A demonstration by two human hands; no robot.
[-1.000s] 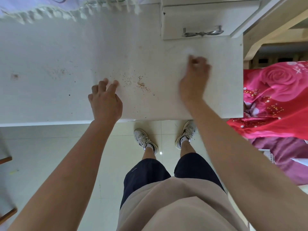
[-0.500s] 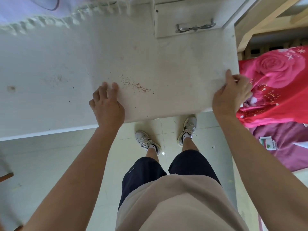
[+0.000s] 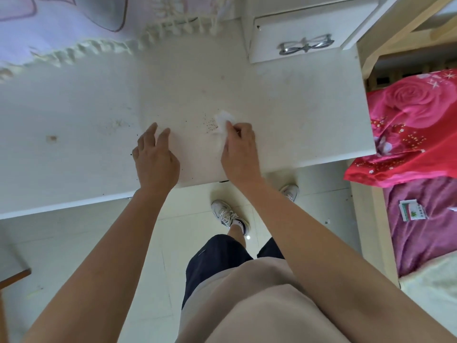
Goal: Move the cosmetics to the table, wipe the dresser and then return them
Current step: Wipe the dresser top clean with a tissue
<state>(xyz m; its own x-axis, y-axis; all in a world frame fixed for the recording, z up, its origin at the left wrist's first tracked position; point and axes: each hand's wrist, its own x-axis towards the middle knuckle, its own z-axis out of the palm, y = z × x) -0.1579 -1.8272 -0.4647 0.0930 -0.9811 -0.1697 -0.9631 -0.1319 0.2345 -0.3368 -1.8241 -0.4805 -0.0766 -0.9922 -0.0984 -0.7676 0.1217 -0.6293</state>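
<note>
**Fingers (image 3: 233, 131) of the right hand (image 3: 241, 152) pinched a white tissue (image 3: 223, 120) on the dresser (image 3: 296, 107)**

Curled round the crumpled tissue, the right fingers pressed it against the white dresser top, near the front edge and about midway along it. The tissue touched a scatter of small reddish-brown specks (image 3: 210, 125), which spread just to its left. The left hand (image 3: 155, 159) rested palm-down on the top beside the specks, its fingers straight and slightly spread, holding nothing. A brownish stain (image 3: 52, 138) showed further left, well apart from both hands. At the back right stood a small white drawer (image 3: 304, 23) with a silver bow-shaped handle (image 3: 306, 45). A pale fringed cloth (image 3: 74, 48) lay along the back left. Beside the dresser's right end was bright pink rose-print bedding (image 3: 415, 115), and a small green-and-white packet (image 3: 412, 209) lay on a purple blanket (image 3: 420, 243) nearer the person
</note>
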